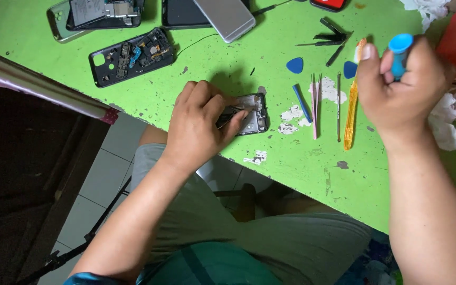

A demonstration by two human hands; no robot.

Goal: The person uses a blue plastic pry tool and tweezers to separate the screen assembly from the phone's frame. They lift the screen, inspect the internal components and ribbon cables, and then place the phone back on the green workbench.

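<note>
Both hands busy: our left hand (199,124) pins the phone (246,113); right hand (399,87), at two o'clock, grips a blue screwdriver (399,53). Keep it vertical.

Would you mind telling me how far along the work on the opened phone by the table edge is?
Done: the phone lies open, its insides exposed, and pry tools and picks are laid out beside it. In hand: the left hand steadies the phone, and the right hand holds a blue-capped tool raised above the table. Left: the phone is not closed up; whether more parts must come out cannot be told.
</note>
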